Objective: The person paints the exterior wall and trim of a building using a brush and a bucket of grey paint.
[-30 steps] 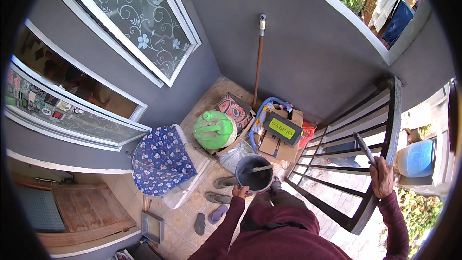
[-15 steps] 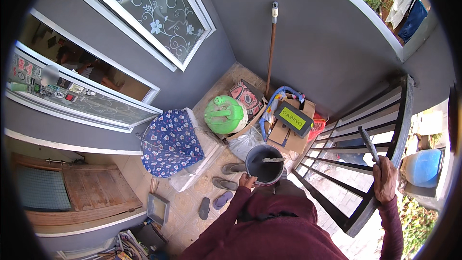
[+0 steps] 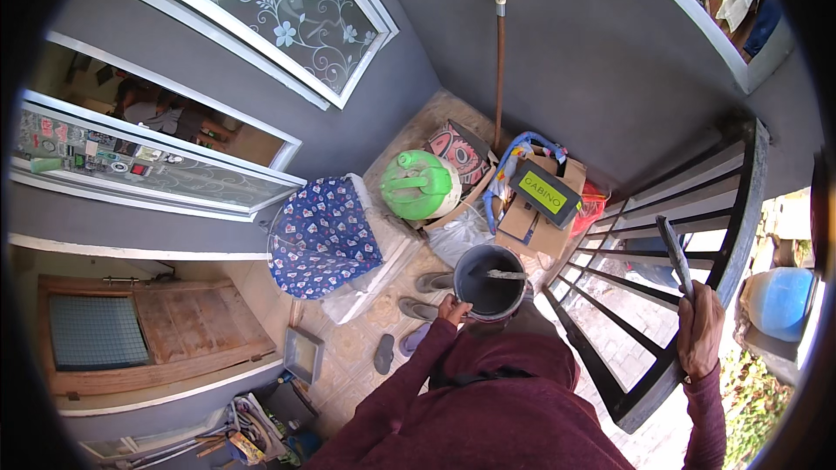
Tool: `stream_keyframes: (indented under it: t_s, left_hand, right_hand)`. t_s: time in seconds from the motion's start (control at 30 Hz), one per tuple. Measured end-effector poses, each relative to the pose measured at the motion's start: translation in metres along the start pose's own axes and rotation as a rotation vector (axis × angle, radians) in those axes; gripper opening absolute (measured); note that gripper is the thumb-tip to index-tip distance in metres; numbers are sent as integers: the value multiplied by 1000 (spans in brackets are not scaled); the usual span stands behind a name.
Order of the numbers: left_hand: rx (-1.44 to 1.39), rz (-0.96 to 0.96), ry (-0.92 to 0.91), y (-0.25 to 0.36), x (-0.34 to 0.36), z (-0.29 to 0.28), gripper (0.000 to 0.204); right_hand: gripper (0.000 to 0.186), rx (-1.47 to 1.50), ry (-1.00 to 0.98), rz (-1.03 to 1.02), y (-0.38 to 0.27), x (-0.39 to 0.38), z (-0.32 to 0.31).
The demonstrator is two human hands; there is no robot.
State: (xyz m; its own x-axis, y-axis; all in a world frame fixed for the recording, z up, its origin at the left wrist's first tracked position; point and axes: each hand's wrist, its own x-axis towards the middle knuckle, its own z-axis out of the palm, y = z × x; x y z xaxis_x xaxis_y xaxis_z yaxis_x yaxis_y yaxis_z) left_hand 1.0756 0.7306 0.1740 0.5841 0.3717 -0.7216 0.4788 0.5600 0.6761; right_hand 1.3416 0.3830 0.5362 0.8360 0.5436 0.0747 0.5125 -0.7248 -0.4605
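Left hand (image 3: 453,308): clamped on the near rim of the bucket (image 3: 486,298), probably to steady it.
Bucket: lower centre of the frame, mouth up, which likely keeps the stick (image 3: 507,275) inside.
Right hand (image 3: 699,335): right of the frame, wrapped round the tool (image 3: 675,252), tip upward; contact with the gate (image 3: 751,200) I can't tell.

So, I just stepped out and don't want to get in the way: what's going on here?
A person's left hand holds a dark bucket at its rim, with a grey stick-like thing across its mouth. The right hand grips a long, dark tool beside the black railing. A green container stands near the grey wall, and slippers lie on the tiled floor.
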Motion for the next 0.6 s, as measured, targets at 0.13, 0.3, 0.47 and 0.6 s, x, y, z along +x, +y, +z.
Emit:
stream_keyframes:
  t_s: [0.13, 0.3, 0.47, 0.6]
  left_hand:
    - [6, -38, -21, -2, 1, -12, 33]
    - [16, -61, -48, 13, 2, -8, 35]
    - [40, -57, -94, 14, 9, -24, 38]
    - [42, -33, -147, 21, 14, -26, 39]
  right_hand:
    - [20, 26, 1, 24, 0, -2, 2]
    - [20, 41, 25, 71, -5, 0, 3]
    - [16, 38, 32, 99, -9, 2, 8]
    - [14, -26, 141, 51, -12, 1, 10]
